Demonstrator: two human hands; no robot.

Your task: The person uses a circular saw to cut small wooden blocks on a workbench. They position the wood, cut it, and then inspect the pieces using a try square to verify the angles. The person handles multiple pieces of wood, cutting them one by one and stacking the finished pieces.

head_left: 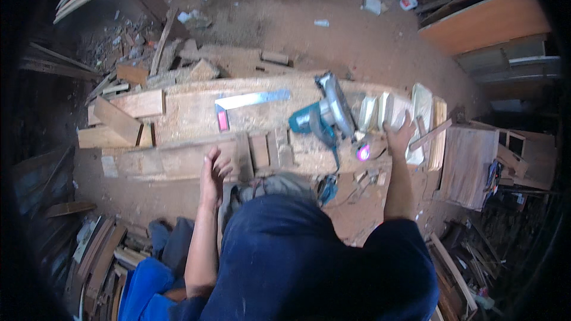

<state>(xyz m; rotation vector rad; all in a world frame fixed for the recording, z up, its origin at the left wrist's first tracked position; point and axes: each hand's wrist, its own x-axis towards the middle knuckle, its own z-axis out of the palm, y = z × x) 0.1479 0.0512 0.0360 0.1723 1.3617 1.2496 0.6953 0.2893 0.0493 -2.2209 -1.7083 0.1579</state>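
Note:
My right hand is at the right end of the wooden workbench, with thumb and fingers around the near end of a pale wooden block. More short wooden blocks stand just left of it. My left hand hovers over the bench's near edge, open and holding nothing, fingers apart. Between the hands lies a teal circular saw with its silver guard to the right. Left of the saw rests a try square with a metal blade and a pink patch on its handle.
Offcut boards lie crossed on the bench's left end. A wooden cabinet stands beyond the right end. A round thing glowing pink sits near the saw. Scrap piles cover the floor at the far left; stacked boards lean at the near left.

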